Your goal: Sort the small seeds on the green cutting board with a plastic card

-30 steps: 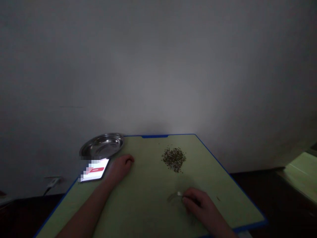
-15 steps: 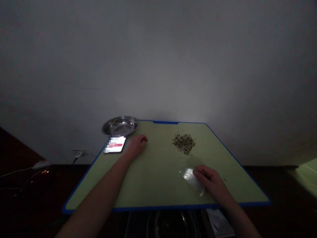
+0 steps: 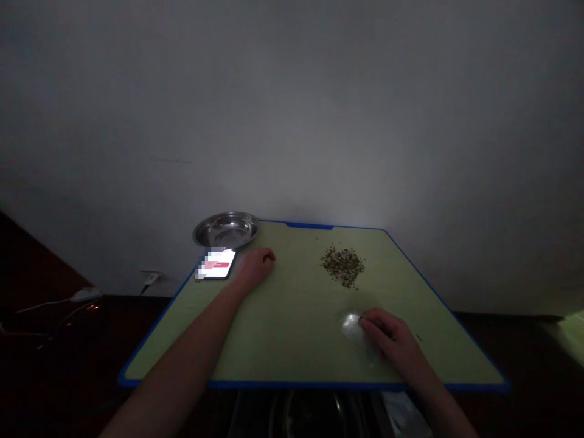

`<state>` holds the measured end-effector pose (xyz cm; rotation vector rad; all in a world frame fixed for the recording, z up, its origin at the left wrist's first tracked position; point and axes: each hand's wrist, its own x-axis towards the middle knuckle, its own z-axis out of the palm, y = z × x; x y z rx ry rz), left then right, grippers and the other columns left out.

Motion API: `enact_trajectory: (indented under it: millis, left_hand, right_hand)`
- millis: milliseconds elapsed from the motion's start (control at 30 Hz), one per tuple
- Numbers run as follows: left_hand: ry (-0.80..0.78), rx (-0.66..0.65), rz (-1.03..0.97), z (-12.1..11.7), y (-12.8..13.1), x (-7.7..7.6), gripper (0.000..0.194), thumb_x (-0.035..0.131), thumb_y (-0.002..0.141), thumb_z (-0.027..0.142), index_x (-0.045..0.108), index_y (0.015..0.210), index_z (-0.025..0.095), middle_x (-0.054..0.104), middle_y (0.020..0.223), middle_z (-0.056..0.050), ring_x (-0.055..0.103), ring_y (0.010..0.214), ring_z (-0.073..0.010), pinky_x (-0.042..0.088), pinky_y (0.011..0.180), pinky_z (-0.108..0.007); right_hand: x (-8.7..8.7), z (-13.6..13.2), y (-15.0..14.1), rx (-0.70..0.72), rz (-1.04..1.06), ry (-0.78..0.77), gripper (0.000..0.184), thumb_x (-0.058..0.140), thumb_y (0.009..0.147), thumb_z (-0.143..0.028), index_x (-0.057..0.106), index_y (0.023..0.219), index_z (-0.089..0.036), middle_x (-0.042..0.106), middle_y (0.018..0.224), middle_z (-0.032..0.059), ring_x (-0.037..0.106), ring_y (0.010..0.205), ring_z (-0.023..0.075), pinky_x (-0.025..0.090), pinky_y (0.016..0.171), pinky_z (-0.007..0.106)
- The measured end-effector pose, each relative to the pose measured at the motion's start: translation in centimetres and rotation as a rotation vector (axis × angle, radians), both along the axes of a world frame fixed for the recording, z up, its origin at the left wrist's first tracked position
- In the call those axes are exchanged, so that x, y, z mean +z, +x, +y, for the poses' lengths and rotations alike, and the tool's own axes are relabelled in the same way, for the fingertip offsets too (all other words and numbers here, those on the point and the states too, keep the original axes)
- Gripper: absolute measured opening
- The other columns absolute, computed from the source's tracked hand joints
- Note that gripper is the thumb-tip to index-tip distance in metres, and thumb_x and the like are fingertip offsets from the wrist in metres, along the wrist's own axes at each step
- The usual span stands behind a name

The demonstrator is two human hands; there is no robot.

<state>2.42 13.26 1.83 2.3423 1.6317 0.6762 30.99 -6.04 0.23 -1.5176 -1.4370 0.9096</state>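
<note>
My right hand (image 3: 392, 334) pinches a small clear plastic bag (image 3: 351, 326) above the near right part of the table. The bag is blurred, and whether anything is inside cannot be made out. Beyond it lies a loose heap of small brownish seeds or grains (image 3: 343, 266), with a few bits scattered round its edge. My left hand (image 3: 255, 267) rests on the tabletop with its fingers curled in and no object showing in them. It lies just right of a phone (image 3: 221, 265) with a lit screen, in front of a shiny metal bowl (image 3: 227, 231).
The pale green table (image 3: 292, 328) has a blue rim and stands against a grey wall (image 3: 292, 121). A small dark sliver (image 3: 419, 337) lies right of my right hand. Below the near edge is a dark round object (image 3: 314, 413). A plug (image 3: 152, 278) hangs at the wall on the left.
The plastic bag has shifted and hangs blurred beneath my right fingers, its outline less spread than before. My left hand keeps its place on the table. The whole view has swung slightly.
</note>
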Motion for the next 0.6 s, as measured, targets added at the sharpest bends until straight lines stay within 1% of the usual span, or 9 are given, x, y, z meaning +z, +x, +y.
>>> enact_trajectory:
  millis: [100, 167, 267, 367, 433, 600]
  left_hand:
    - [-0.001, -0.002, 0.0, -0.1, 0.0, 0.1, 0.03, 0.041, 0.076, 0.017, 0.069, 0.086, 0.019, 0.071, 0.091, -0.006, 0.063, 0.083, -0.0196, 0.046, 0.076, -0.029]
    - [-0.014, -0.003, 0.009, 0.0, -0.1, 0.2, 0.029, 0.04, 0.076, 0.018, 0.068, 0.085, 0.02, 0.071, 0.092, -0.005, 0.063, 0.084, -0.0193, 0.045, 0.076, -0.029]
    - [-0.041, -0.018, 0.024, 0.1, -0.1, 0.5, 0.029, 0.039, 0.077, 0.019, 0.067, 0.086, 0.021, 0.07, 0.091, -0.004, 0.063, 0.083, -0.0185, 0.044, 0.075, -0.029]
    - [-0.092, -0.002, 0.049, 0.2, 0.0, 0.9, 0.029, 0.039, 0.077, 0.02, 0.066, 0.085, 0.021, 0.071, 0.09, -0.004, 0.063, 0.083, -0.0192, 0.044, 0.074, -0.029]
    - [-0.109, -0.016, 0.061, 0.3, 0.1, 1.1, 0.029, 0.038, 0.077, 0.021, 0.066, 0.084, 0.021, 0.071, 0.089, -0.004, 0.064, 0.084, -0.0195, 0.044, 0.075, -0.03]
    - [-0.122, -0.04, 0.089, 0.6, 0.0, 1.1, 0.031, 0.038, 0.077, 0.023, 0.068, 0.085, 0.022, 0.071, 0.09, -0.004, 0.064, 0.083, -0.0203, 0.045, 0.075, -0.031]
  right_hand:
    - [0.0, 0.1, -0.3, 0.004, 0.018, -0.01, 0.033, 0.052, 0.083, -0.049, 0.056, 0.07, -0.018, 0.05, 0.057, -0.0025, 0.044, 0.049, 0.0117, 0.033, 0.045, 0.023]
    - [0.0, 0.2, -0.5, 0.001, 0.025, -0.002, 0.034, 0.053, 0.082, -0.049, 0.055, 0.069, -0.018, 0.05, 0.056, -0.0024, 0.045, 0.05, 0.0119, 0.033, 0.046, 0.023]
    - [-0.1, 0.5, -0.6, 0.013, 0.022, 0.007, 0.033, 0.054, 0.082, -0.048, 0.055, 0.068, -0.018, 0.051, 0.056, -0.0022, 0.047, 0.052, 0.0126, 0.036, 0.049, 0.023]
    - [-0.1, 0.6, -0.6, 0.039, 0.017, -0.013, 0.031, 0.054, 0.083, -0.046, 0.058, 0.071, -0.018, 0.054, 0.058, -0.0011, 0.052, 0.057, 0.0142, 0.039, 0.054, 0.024]
    - [0.0, 0.6, -0.6, 0.045, 0.025, -0.035, 0.031, 0.054, 0.084, -0.045, 0.059, 0.071, -0.018, 0.055, 0.06, -0.0007, 0.053, 0.06, 0.0148, 0.04, 0.056, 0.024]
    - [0.0, 0.5, -0.7, 0.029, 0.044, -0.049, 0.029, 0.056, 0.082, -0.046, 0.059, 0.072, -0.019, 0.054, 0.061, -0.0011, 0.054, 0.061, 0.0155, 0.041, 0.057, 0.024]
